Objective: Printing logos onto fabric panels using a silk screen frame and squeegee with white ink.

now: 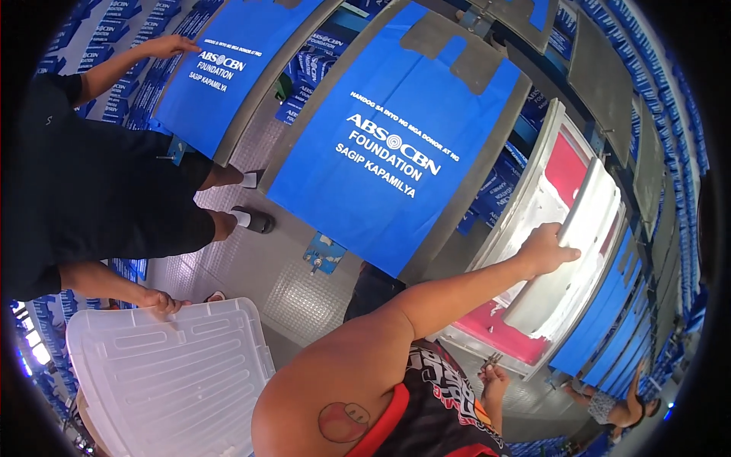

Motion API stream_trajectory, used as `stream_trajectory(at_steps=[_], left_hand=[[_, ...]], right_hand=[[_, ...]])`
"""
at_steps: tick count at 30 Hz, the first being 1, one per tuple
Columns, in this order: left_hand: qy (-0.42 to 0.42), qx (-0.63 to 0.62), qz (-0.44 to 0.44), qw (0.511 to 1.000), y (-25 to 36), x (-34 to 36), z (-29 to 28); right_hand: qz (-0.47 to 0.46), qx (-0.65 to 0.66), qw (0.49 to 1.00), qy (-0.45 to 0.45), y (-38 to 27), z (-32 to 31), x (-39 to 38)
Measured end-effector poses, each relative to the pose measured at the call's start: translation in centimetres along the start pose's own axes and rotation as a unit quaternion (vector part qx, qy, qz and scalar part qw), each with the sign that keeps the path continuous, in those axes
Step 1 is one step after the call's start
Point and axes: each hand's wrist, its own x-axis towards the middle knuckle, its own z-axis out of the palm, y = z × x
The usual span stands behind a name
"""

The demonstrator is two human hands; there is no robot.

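My left arm reaches across to the right, and my left hand point(547, 250) is closed around a long white squeegee point(572, 255) smeared with white ink. The squeegee stands tilted on a screen-printing frame point(559, 114) with red mesh and thick white ink. Below, at the frame's near edge, my right hand point(495, 383) has its fingers at a small metal clamp point(493, 361); its grip is partly hidden. Left of the frame, a blue sheet with white print point(396, 156) lies on a grey board.
A co-worker in dark clothes point(99, 190) stands at left, one hand on another blue printed sheet point(199, 99), the other on a translucent plastic lid point(167, 373). More grey boards point(598, 84) line the right. Another person point(628, 411) is at far lower right.
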Motion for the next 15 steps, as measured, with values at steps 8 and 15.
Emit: stream_trajectory(at_steps=[8,15], left_hand=[[0.015,0.207,0.154,0.966,-1.3,1.7,3.7],[-0.073,0.520,0.178,0.832,2.2,-4.4,12.9]], right_hand=[[-0.034,-0.031,0.997,-0.057,0.4,-0.4,0.3],[-0.095,0.002,0.976,-0.198,2.6,-2.5,2.5]])
